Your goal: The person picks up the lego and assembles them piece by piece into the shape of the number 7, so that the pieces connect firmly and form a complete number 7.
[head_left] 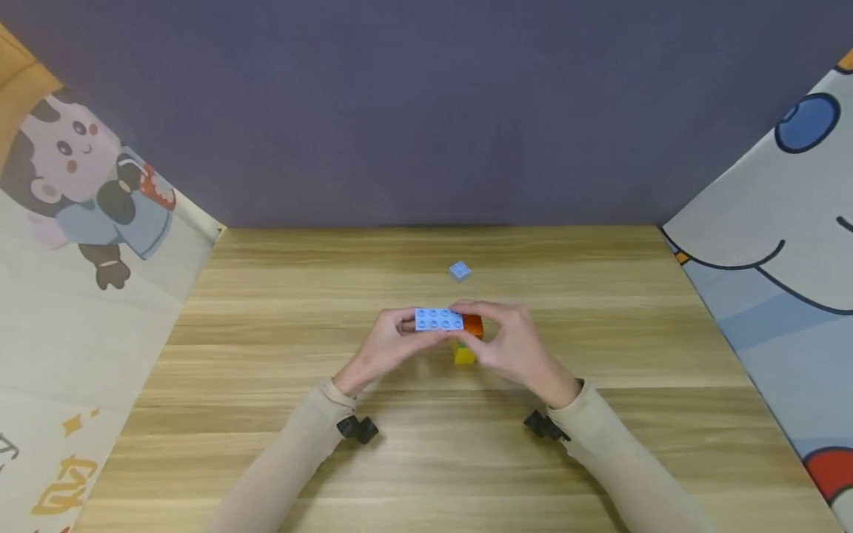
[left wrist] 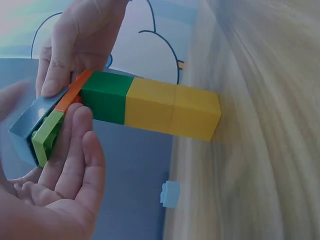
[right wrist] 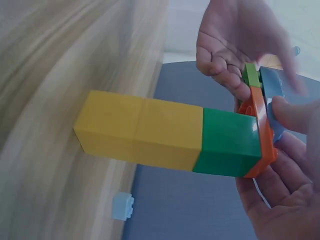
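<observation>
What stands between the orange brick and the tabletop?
One green block and two yellow blocks, stacked in line, stand between the orange brick and the tabletop; both wrist views show this.

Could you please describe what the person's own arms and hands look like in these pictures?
The left hand and right hand are bare, without gloves. Long, plain, light beige sleeves cover the forearms down to the wrists. A small, black, blocky device sits at the inner side of each cuff; I can make out no cables.
</observation>
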Motion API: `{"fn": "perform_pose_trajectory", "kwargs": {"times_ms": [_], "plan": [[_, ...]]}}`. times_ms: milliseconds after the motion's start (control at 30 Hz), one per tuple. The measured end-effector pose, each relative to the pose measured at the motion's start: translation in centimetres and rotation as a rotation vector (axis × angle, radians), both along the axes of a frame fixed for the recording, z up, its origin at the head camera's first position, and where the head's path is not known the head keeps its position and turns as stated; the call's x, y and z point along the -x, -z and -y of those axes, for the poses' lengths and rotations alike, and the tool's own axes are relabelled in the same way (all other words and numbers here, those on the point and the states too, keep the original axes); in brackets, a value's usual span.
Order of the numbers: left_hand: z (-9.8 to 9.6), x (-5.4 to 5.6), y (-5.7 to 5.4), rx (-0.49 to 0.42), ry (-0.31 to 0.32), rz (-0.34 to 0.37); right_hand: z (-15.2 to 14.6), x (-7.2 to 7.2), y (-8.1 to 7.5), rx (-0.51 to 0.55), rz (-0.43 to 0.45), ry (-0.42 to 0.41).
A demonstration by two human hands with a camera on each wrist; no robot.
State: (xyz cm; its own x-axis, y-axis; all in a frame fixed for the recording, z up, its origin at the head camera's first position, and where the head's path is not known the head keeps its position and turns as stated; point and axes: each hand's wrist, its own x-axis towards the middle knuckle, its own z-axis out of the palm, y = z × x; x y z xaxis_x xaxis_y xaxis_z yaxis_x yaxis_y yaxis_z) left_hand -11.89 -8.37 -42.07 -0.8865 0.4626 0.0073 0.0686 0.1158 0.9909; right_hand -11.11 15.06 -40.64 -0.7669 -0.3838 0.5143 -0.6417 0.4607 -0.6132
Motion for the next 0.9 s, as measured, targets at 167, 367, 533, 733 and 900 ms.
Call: {"fn": "perform_pose_trajectory", "kwargs": {"times_ms": [167,367,533,733,900], "plan": [[-0.2,0.1,-0.6,-0.027,-0.012,0.009,-0.1,0.0,0.4,0.034,0.013,0.01],[-0.3,0.1,-1.3,-0.058,-0.016,0.108,0.0,0.1,0.4,0.044,0.045,0.011],[0.0,0.2,-1.8,-0.047,0.011,0.204,0.0,0.0,0.2,0.039,0.058,0.008],[0.4,0.6,-2.4,-0.001,0.035,0.284,0.0,0.1,0.5,0.029,0.059,0.008],[0.5,0.8,-2.6,0.016,0.046,0.315,-0.2,-0.1,0.5,0.03,0.07,0.014]]}}
